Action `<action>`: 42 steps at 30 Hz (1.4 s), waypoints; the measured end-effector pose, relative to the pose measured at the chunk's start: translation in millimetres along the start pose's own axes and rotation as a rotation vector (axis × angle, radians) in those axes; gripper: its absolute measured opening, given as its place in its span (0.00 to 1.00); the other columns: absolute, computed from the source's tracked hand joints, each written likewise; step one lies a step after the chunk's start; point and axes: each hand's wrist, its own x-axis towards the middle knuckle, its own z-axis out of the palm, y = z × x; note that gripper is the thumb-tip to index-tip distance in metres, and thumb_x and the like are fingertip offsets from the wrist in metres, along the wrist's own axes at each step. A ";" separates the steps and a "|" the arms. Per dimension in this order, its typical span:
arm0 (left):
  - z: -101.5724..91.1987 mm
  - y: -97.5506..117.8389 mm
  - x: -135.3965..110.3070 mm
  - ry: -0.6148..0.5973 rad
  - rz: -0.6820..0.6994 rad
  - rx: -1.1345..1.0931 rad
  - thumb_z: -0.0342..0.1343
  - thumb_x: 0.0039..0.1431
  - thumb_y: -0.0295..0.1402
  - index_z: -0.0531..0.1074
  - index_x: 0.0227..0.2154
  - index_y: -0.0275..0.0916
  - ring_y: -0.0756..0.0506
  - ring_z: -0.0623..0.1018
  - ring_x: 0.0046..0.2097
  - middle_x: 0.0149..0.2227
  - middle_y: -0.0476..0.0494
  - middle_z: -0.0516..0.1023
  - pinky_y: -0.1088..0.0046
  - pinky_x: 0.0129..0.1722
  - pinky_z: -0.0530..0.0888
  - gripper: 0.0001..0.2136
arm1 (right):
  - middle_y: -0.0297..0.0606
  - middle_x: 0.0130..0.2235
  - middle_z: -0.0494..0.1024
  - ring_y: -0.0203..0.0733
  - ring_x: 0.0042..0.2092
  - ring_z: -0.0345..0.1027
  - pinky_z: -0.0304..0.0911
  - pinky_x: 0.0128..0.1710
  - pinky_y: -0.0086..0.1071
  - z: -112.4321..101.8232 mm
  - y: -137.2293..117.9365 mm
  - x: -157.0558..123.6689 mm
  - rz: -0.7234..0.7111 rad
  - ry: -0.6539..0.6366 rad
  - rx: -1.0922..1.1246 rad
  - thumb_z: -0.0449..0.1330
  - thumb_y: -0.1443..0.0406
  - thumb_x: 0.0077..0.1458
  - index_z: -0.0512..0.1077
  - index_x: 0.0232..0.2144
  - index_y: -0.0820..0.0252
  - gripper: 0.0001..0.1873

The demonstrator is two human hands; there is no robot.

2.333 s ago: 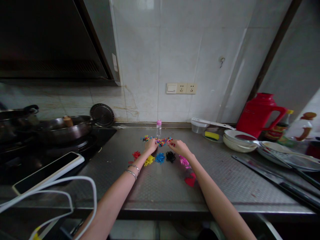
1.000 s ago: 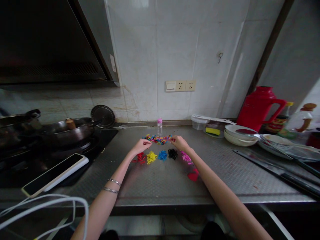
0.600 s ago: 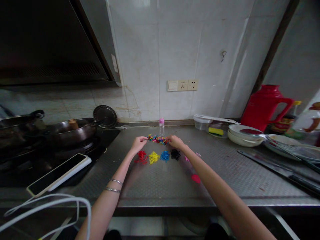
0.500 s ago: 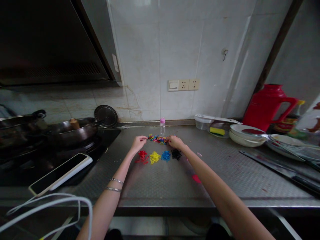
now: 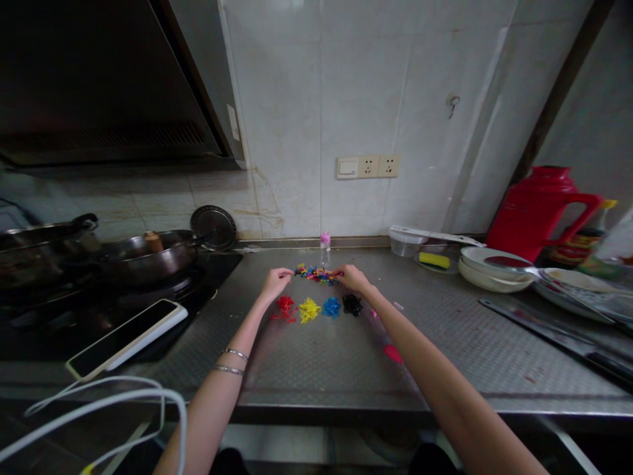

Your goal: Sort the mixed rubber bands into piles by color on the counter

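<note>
A mixed heap of small coloured bands [image 5: 313,272] lies on the steel counter [image 5: 321,349]. In front of it sit sorted little piles: red [image 5: 285,305], yellow [image 5: 309,309], blue [image 5: 331,307] and black [image 5: 352,304]. My left hand [image 5: 275,282] hovers above the red pile, fingers pinched together near the heap's left end. My right hand [image 5: 352,278] rests at the heap's right end, fingers curled into it. What either pinch holds is too small to make out. A red lid [image 5: 393,353] lies beside my right forearm.
A small pink-capped bottle [image 5: 325,245] stands behind the heap. Pans [image 5: 143,254] sit on the stove at left, with a phone [image 5: 126,337] and white cable [image 5: 99,402] nearer. At right are stacked plates [image 5: 494,270], a sponge [image 5: 434,260] and a red jug [image 5: 539,211].
My left hand moved left from the heap to above the red pile and stays pinched. My right hand stays at the heap's right end. The view shifted slightly.
</note>
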 end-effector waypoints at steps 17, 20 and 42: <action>1.8 2.0 -2.3 -0.012 -0.049 0.002 0.48 0.47 0.25 0.74 0.32 0.31 0.50 0.73 0.27 0.23 0.45 0.75 0.77 0.28 0.68 0.12 | 0.37 0.36 0.77 0.37 0.36 0.69 0.60 0.35 0.25 1.1 9.9 -0.4 0.008 0.077 0.202 0.55 0.65 0.48 0.74 0.38 0.58 0.14; 1.9 1.3 -2.2 -0.008 -0.040 -0.003 0.48 0.47 0.25 0.74 0.32 0.30 0.50 0.73 0.27 0.24 0.44 0.75 0.77 0.29 0.68 0.12 | 0.38 0.34 0.77 0.37 0.35 0.69 0.61 0.34 0.25 0.8 6.3 0.6 -0.024 0.138 0.293 0.55 0.66 0.48 0.74 0.37 0.60 0.13; -2.7 -9.8 1.3 0.046 -0.073 0.102 0.48 0.46 0.23 0.74 0.33 0.30 0.49 0.75 0.29 0.26 0.42 0.77 0.76 0.30 0.70 0.12 | 0.39 0.40 0.75 0.36 0.37 0.67 0.60 0.39 0.28 5.3 -113.3 -32.6 -0.514 0.062 0.370 0.52 0.73 0.47 0.71 0.42 0.59 0.18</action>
